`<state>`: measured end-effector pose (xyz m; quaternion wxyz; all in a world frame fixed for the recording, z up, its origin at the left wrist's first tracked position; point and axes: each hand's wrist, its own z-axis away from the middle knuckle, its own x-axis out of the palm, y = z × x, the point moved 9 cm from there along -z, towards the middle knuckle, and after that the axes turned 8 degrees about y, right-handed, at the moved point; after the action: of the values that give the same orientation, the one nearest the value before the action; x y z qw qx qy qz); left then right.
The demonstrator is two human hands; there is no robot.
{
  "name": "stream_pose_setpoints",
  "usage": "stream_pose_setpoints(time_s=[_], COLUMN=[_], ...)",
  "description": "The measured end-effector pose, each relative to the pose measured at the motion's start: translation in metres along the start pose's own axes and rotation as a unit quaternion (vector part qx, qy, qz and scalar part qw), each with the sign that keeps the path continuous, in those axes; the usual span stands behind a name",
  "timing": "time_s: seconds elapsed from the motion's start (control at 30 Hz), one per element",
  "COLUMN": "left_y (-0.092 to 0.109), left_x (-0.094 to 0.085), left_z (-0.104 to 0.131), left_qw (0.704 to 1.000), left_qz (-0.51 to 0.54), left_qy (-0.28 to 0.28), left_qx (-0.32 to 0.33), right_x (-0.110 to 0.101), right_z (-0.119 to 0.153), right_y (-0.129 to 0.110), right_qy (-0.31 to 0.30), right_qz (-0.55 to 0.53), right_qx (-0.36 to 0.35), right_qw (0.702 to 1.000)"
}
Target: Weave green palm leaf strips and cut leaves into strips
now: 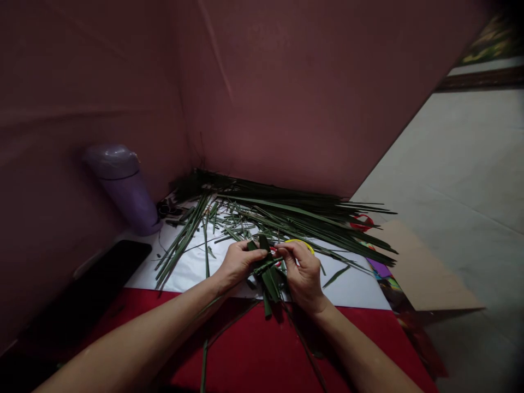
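My left hand is closed on a bundle of folded green leaf strips, its thumb pressed on top. On the bundle's right side, my right hand pinches at the strips with thumb and forefinger. The bundle is over the edge between the white sheet and the red cloth, with wide strips pointing down and thin ones trailing toward me. Just behind my right hand shows a yellow ring-shaped handle, partly hidden by the fingers.
Long green leaves lie along the wall, with cut pieces before them on the white sheet. A purple bottle stands at the left, near a black flat object. Brown cardboard is at the right; red cloth lies in front.
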<state>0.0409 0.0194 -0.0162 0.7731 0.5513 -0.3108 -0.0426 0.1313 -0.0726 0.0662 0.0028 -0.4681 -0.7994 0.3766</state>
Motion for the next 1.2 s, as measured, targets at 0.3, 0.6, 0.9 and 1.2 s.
stream_pose_setpoints(time_s=[0.3,0.6,0.9,1.2], left_y=[0.003,0.005,0.004,0.006], left_x=[-0.001,-0.001,-0.001,0.004], left_z=[0.001,0.002,-0.001,0.002], left_qw=[0.999,0.999,1.0,0.999], left_qz=[0.022,0.017,0.016,0.046], left_qy=[0.026,0.026,0.014,0.013], left_qx=[0.001,0.006,0.015,-0.005], right_x=[0.005,0.012,0.006,0.005], right_z=[0.002,0.005,0.007,0.005], right_y=[-0.009,-0.009,-0.011,-0.011], right_qy=[-0.016,-0.036,-0.005,0.009], right_qz=[-0.032,-0.048,-0.027,-0.019], right_qx=[-0.038,-0.038,-0.069,-0.071], right_qw=[0.999,0.997,0.997,0.997])
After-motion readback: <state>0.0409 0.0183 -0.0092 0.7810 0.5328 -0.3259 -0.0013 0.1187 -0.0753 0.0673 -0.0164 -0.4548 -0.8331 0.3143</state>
